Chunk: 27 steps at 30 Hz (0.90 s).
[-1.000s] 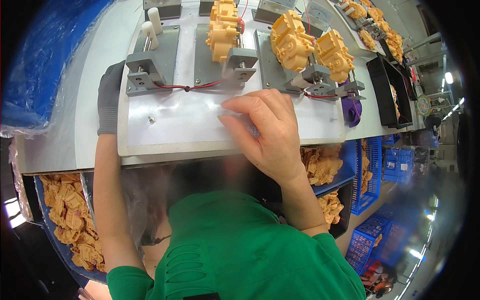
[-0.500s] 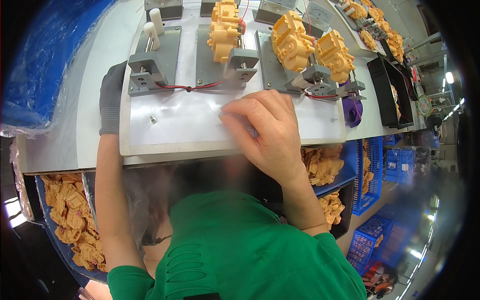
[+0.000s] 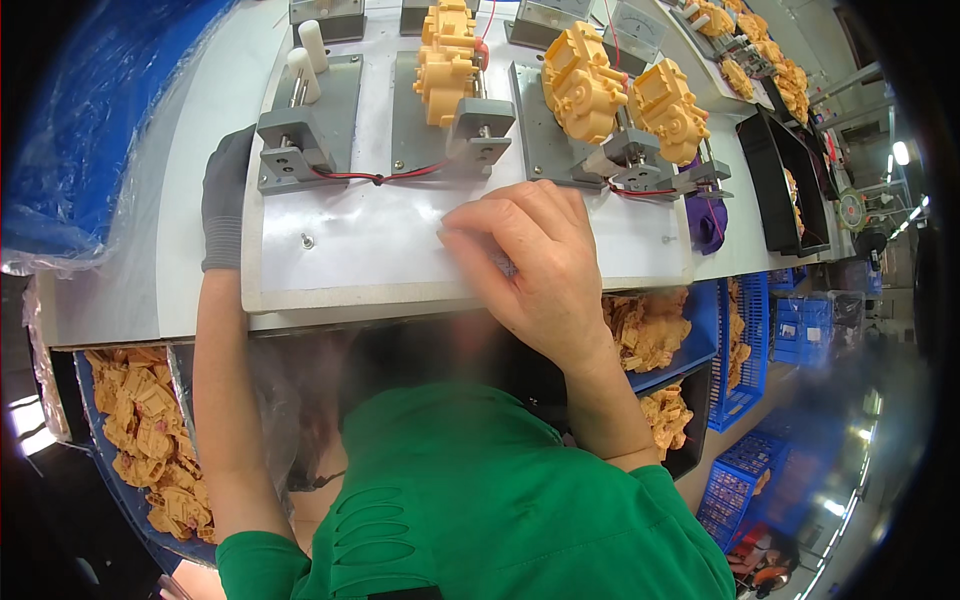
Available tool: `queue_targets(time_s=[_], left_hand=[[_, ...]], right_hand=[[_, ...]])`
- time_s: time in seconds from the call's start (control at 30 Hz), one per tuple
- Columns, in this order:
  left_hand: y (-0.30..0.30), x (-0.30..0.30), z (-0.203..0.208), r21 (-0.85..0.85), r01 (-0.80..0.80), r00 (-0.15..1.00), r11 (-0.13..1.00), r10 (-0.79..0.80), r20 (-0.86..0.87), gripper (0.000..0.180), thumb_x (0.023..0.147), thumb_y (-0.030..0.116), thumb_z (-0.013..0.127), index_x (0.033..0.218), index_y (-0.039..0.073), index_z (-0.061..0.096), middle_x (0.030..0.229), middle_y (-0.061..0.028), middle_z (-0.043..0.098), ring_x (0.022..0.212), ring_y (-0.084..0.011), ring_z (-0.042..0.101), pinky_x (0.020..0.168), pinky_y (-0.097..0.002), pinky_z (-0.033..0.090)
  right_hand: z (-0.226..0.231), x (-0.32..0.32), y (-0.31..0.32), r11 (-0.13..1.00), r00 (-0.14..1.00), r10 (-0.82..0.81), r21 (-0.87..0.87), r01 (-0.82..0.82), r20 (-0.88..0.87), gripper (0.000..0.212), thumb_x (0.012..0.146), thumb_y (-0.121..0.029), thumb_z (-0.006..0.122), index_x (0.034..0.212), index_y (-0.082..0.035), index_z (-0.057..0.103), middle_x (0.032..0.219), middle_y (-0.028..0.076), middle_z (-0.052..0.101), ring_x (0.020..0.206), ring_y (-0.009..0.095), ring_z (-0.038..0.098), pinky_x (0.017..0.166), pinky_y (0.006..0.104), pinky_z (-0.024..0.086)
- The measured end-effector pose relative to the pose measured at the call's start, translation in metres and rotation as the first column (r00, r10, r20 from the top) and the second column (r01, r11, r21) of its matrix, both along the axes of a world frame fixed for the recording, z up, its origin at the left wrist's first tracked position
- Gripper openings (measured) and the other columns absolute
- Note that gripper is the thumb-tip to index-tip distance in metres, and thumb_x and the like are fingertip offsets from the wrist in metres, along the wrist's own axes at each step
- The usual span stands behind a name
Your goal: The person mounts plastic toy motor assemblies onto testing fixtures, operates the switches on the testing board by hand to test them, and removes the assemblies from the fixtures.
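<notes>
My left hand [image 3: 226, 200], in a grey knit glove, lies along the left edge of a white board [image 3: 380, 262]. Its fingertips are hidden beside the grey fixture there. My bare right hand [image 3: 545, 270] is over the board's front part, fingers curled and thumb below the forefinger. A small grey textured patch shows in that gap; what it is I cannot make out. Behind the hands stand grey metal fixtures. The left fixture [image 3: 290, 150] has two white pegs. Yellow plastic gear housings [image 3: 585, 85] sit on the others, and red and black wires [image 3: 378, 179] join them.
Blue plastic sheeting [image 3: 70, 130] covers the left side. Bins of yellow parts [image 3: 150, 440] stand below the table at both sides. A black tray [image 3: 785, 185], a purple object [image 3: 706, 222] and blue crates [image 3: 738, 480] are at the right. Meters [image 3: 635, 35] stand behind the fixtures.
The view shifts very slightly. Both hands keep their places and poses, and the housings stay on their fixtures.
</notes>
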<state>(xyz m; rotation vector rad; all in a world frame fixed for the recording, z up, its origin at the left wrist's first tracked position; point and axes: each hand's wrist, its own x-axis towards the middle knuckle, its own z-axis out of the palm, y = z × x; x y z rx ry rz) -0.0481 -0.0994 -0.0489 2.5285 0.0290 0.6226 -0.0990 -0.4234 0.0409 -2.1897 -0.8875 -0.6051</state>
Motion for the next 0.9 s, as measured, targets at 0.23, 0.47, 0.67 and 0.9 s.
queue_targets(time_s=[0.23,0.47,0.67,0.9], left_hand=[[-0.006,-0.002,0.004,-0.177,-0.014,0.997,0.984,0.002,-0.072,0.037,0.09,0.015,0.052,0.124,0.004,0.061,0.118,-0.0172,0.062,0.11,-0.0353,0.057,0.096,-0.0402,0.045],[-0.005,-0.005,0.004,-0.421,0.069,0.995,0.904,-0.091,-0.034,0.04,0.089,0.015,0.058,0.125,0.0,0.059,0.116,-0.0201,0.063,0.11,-0.0309,0.061,0.097,-0.0367,0.047],[-0.004,0.0,0.005,-0.203,0.036,0.999,0.979,-0.033,0.014,0.04,0.089,0.016,0.058,0.126,0.0,0.059,0.118,-0.0202,0.062,0.109,-0.0308,0.061,0.097,-0.0368,0.047],[-0.003,0.0,0.006,-0.21,0.029,1.0,0.977,-0.03,0.0,0.04,0.089,0.015,0.057,0.126,0.0,0.058,0.118,-0.02,0.062,0.11,-0.0301,0.061,0.097,-0.0363,0.046]], right_hand=[[0.001,-0.002,0.001,1.0,1.0,-0.018,-0.007,0.018,-0.004,0.012,0.078,-0.011,0.076,0.084,-0.01,0.066,0.081,0.001,0.061,0.078,0.023,0.058,0.07,0.036,0.041],[0.001,-0.002,0.0,1.0,1.0,-0.018,-0.005,0.018,0.0,0.011,0.078,-0.011,0.075,0.084,-0.01,0.065,0.081,0.001,0.061,0.078,0.023,0.058,0.07,0.0359,0.041],[0.0,-0.001,-0.001,1.0,1.0,0.003,0.012,-0.003,0.002,0.012,0.077,-0.01,0.075,0.086,-0.01,0.067,0.08,0.001,0.064,0.072,0.02,0.057,0.072,0.0331,0.039],[0.0,0.0,-0.001,1.0,1.0,0.014,0.016,-0.014,0.0,0.012,0.079,-0.014,0.075,0.084,-0.011,0.065,0.079,0.001,0.059,0.077,0.022,0.056,0.071,0.0358,0.04]])
